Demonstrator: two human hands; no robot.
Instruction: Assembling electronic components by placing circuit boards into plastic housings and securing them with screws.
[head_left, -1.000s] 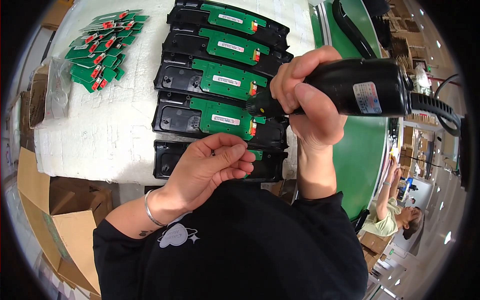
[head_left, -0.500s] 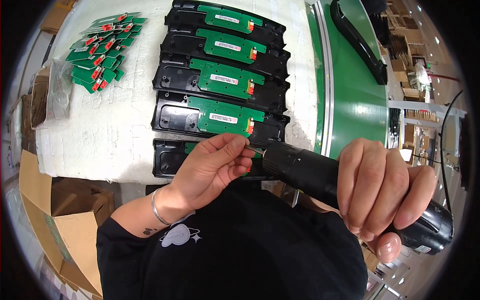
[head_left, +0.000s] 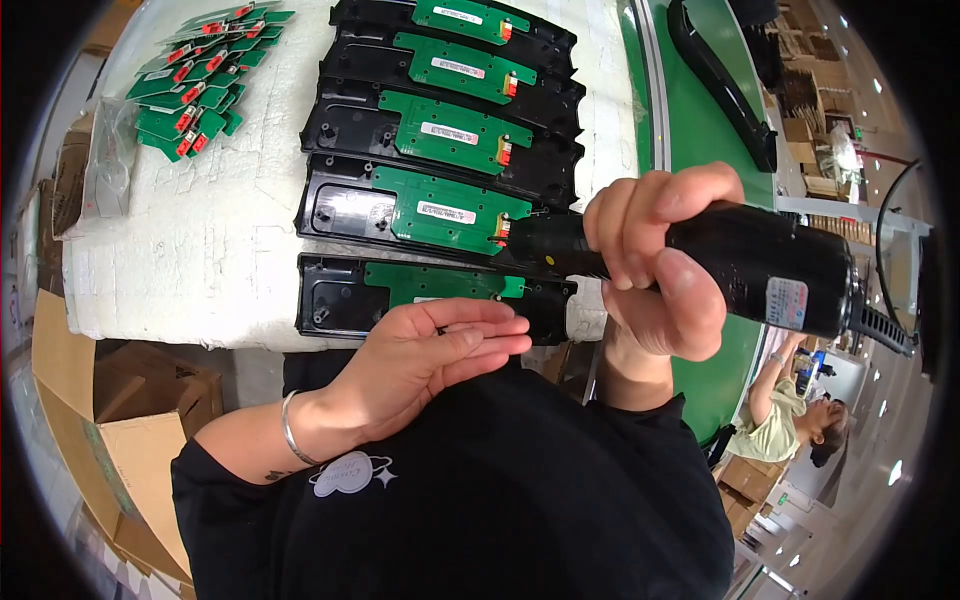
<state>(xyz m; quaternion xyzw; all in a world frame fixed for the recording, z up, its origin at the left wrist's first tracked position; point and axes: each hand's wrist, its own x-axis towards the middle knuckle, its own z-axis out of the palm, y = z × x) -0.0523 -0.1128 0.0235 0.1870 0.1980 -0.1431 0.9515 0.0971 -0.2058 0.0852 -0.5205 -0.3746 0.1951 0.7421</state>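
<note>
My right hand is wrapped round a black electric screwdriver, which lies almost level and points left. Its bit end is beside the red-and-white connector of a green circuit board, which lies in a black plastic panel; whether the tip touches is hard to see. Below it my left hand is cupped, thumb laid against the fingers, with a small dark bit at the gap that I cannot make out. That hand hovers over the nearest black panel and partly hides its green board.
More black panels with boards run in a column up the white foam-like tabletop. A pile of loose boards sits at far left. Right of it all is a green surface with a curved black part. A person is at right.
The screwdriver swung up and left, from the left hand's fingertips to the second-nearest panel. My left hand let go of the bit and drew slightly lower. The view shifted, and a person appeared at right.
</note>
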